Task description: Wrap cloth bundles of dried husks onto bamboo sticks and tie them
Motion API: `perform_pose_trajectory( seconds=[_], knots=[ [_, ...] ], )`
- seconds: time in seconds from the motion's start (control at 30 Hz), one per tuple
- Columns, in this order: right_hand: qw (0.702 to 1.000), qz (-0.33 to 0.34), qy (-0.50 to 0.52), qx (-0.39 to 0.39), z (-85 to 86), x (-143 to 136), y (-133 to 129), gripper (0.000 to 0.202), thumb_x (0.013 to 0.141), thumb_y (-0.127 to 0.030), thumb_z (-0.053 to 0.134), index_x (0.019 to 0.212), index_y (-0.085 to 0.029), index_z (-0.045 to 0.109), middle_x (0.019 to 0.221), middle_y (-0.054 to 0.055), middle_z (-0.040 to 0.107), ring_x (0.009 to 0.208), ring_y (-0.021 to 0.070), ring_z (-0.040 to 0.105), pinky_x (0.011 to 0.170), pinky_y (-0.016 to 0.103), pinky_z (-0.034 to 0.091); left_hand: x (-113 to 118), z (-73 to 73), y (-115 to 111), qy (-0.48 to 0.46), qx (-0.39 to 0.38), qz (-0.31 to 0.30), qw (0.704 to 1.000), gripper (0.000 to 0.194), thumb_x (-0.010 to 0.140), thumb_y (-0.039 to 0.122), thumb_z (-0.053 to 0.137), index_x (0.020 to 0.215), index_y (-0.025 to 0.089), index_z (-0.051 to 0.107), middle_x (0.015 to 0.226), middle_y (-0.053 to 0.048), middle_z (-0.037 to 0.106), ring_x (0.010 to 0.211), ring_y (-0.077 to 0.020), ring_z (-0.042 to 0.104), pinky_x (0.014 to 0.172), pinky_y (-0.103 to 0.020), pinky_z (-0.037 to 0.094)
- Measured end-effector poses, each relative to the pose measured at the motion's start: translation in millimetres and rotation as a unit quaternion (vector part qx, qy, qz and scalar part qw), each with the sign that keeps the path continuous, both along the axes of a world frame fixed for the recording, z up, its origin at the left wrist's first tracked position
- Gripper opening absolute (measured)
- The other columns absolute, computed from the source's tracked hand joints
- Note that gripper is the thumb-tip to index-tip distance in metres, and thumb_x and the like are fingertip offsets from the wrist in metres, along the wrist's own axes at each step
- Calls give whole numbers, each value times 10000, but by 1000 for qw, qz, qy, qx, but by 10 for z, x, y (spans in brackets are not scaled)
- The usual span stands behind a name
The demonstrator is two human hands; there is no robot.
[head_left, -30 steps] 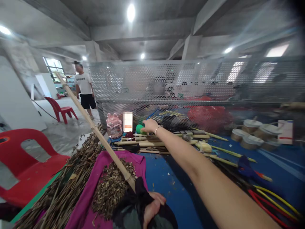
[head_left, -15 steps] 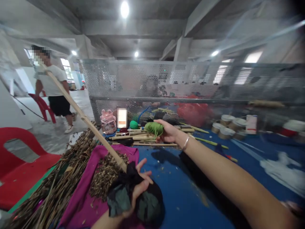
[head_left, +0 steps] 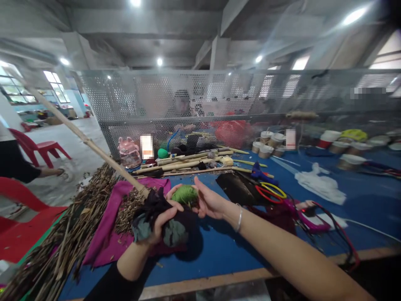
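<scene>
Concrete ceiling overhead, perforated metal screen behind a blue tabletop, where a person's two bare hands come together L of ctr. L hand is curled firmly round a black-and-gray cloth bundle; a bamboo pole slants from the bundle to upper L. R hand, w/ a bracelet at the wrist, holds green yarn btwn thumb & fingers, just above the bundle. L fingers lie close by the yarn; exact contact hard to tell. Nearby at L, dried plant bits lie on a magenta cloth beside dried stalks. Bkgd: bamboo sticks, a green ball & a pink bottle nr the screen. At R: paper cups, a white plastic bag, red & yellow loops. Far L: a red chair & another person's leg.
</scene>
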State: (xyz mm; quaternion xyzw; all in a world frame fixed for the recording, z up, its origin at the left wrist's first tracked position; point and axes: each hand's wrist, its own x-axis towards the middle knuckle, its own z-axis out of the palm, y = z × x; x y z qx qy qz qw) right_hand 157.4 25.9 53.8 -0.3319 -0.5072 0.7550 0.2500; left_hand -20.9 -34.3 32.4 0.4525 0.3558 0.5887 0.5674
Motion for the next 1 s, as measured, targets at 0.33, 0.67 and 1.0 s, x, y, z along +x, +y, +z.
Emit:
perform_pose_trajectory(
  seconds=[0.33, 0.67, 1.0],
  knots=[
    [978, -177, 18, 106, -10, 183, -111, 242, 658, -340, 710, 622, -169, 542, 615, -11, 561, 603, 110, 482, 606, 245, 392, 10, -42, 54, -38, 7, -48, 998, 200, 746, 349, 614, 784, 169, 693, 1134, -78, 656, 1112, -287, 569, 920, -336, 452],
    [963, -192, 153, 110, 462, 744, -201, 309, 773, -446, 619, 673, -234, 418, 486, -77, 147, 456, 104, 163, 403, 217, 180, -45, -10, 62, -145, -48, -80, 985, 174, 740, 361, 633, 748, 193, 677, 894, -47, 707, 865, -247, 666, 695, -303, 518],
    [899, -388, 100, 177, 565, 1575, 22, 155, 799, -361, 565, 680, -262, 548, 504, -68, 137, 445, 98, 120, 440, 296, 70, -143, 32, 61, -176, -67, -45, 981, 170, 684, 363, 682, 714, 196, 668, 811, -23, 708, 740, -214, 674, 620, -278, 523]
  ],
)
